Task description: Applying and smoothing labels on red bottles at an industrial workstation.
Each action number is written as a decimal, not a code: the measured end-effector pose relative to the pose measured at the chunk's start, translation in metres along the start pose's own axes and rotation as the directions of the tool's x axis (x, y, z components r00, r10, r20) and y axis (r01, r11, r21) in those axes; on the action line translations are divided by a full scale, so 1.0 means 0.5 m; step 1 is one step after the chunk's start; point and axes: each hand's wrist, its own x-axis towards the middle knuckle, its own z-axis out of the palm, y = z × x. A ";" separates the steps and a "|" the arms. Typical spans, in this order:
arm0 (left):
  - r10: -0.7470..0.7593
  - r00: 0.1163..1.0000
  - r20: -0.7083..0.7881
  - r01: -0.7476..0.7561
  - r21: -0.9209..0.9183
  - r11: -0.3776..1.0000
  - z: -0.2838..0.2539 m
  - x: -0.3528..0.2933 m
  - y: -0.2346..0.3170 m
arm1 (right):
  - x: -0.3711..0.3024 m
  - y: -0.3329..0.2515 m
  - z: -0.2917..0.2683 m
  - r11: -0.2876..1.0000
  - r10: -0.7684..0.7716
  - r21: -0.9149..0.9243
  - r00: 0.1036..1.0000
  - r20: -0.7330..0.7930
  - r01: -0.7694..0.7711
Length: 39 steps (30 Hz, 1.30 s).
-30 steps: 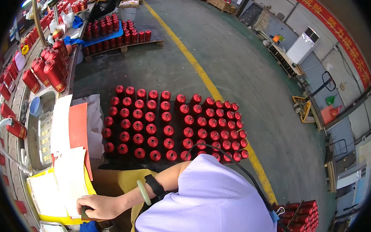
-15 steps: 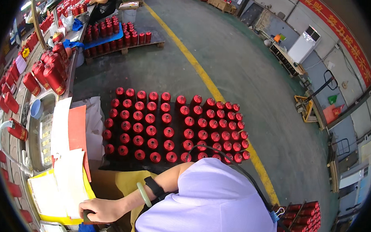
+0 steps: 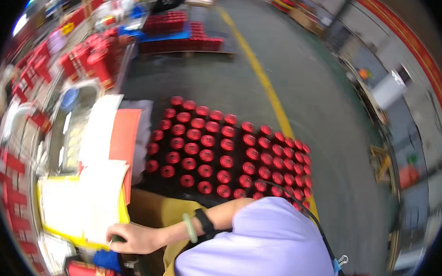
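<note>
Newly brought into view at the lower edge is a red container [image 3: 88, 272]. By the right hand [image 3: 138, 238], narrowly curled, a partly hidden dark object [image 3: 118, 238] is held beside a yellow folder [image 3: 122, 214], near blue cloth [image 3: 107, 258].

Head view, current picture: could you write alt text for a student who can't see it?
A person's right hand grips a small dark object beside white papers. Beyond the lilac sleeve stand rows of red bottles; the picture is blurred.
</note>
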 end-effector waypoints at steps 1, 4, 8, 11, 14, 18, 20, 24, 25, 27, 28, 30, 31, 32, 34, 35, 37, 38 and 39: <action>-0.042 0.999 -0.012 0.042 0.054 0.998 -0.010 -0.007 -0.018 | 0.001 -0.017 -0.015 0.998 0.015 -0.063 1.000 -0.022 -0.016; -0.059 0.994 -0.095 0.075 0.178 0.981 -0.061 -0.034 -0.050 | 0.033 -0.055 -0.035 0.977 0.074 -0.206 0.993 0.094 -0.053; -0.274 0.949 -0.155 0.286 0.062 0.956 -0.037 -0.097 -0.113 | 0.137 -0.044 -0.056 0.921 -0.049 -0.366 0.970 0.240 0.136; -0.342 0.937 -0.074 0.344 0.010 0.939 -0.045 -0.073 -0.080 | 0.231 -0.019 -0.075 0.797 -0.185 -0.507 0.932 0.313 0.328; -0.445 0.894 0.054 0.447 -0.163 0.879 -0.055 -0.047 -0.067 | 0.300 -0.039 -0.092 0.672 -0.034 -0.686 0.937 0.348 0.280; -0.553 0.830 0.069 0.550 -0.256 0.795 -0.077 -0.059 -0.059 | 0.337 -0.010 -0.050 0.596 0.184 -0.765 0.886 0.426 0.244; -0.563 0.824 0.061 0.561 -0.214 0.800 -0.088 -0.074 -0.072 | 0.332 -0.005 -0.011 0.544 0.255 -0.797 0.853 0.455 0.262; -0.584 0.809 0.060 0.578 -0.258 0.774 -0.089 -0.086 -0.080 | 0.312 -0.027 0.033 0.349 0.449 -0.883 0.772 0.451 0.313; -0.589 0.805 0.068 0.583 -0.274 0.765 -0.088 -0.088 -0.082 | 0.307 -0.015 0.031 0.370 0.390 -0.876 0.804 0.448 0.309; -0.585 0.807 0.080 0.580 -0.291 0.761 -0.087 -0.088 -0.087 | 0.304 0.013 0.018 0.381 0.331 -0.870 0.832 0.445 0.313; -0.591 0.803 0.074 0.585 -0.279 0.761 -0.090 -0.087 -0.087 | 0.303 0.026 0.013 0.395 0.273 -0.862 0.856 0.440 0.318; -0.598 0.793 0.111 0.599 -0.318 0.735 -0.087 -0.080 -0.089 | 0.305 0.038 0.001 0.417 0.250 -0.848 0.856 0.452 0.326; -0.606 0.788 0.108 0.602 -0.343 0.721 -0.084 -0.073 -0.091 | 0.304 0.034 -0.001 0.447 0.252 -0.842 0.860 0.444 0.303; -0.617 0.781 0.100 0.611 -0.327 0.720 -0.081 -0.071 -0.092 | 0.303 0.029 -0.003 0.477 0.256 -0.833 0.863 0.435 0.279; -0.627 0.766 0.141 0.632 -0.338 0.697 -0.072 -0.065 -0.096 | 0.299 0.019 -0.007 0.481 0.257 -0.833 0.864 0.433 0.274; -0.627 0.770 0.120 0.624 -0.344 0.702 -0.070 -0.062 -0.098 | 0.297 0.013 -0.006 0.460 0.270 -0.847 0.867 0.418 0.265; -0.649 0.751 0.123 0.648 -0.328 0.688 -0.071 -0.051 -0.094 | 0.295 0.006 -0.005 0.463 0.290 -0.853 0.868 0.403 0.241; -0.664 0.737 0.127 0.664 -0.320 0.676 -0.071 -0.048 -0.094 | 0.295 0.008 -0.005 0.466 0.295 -0.850 0.863 0.410 0.245; -0.654 0.749 0.106 0.649 -0.316 0.692 -0.066 -0.051 -0.099 | 0.297 0.009 -0.004 0.482 0.291 -0.841 0.861 0.418 0.246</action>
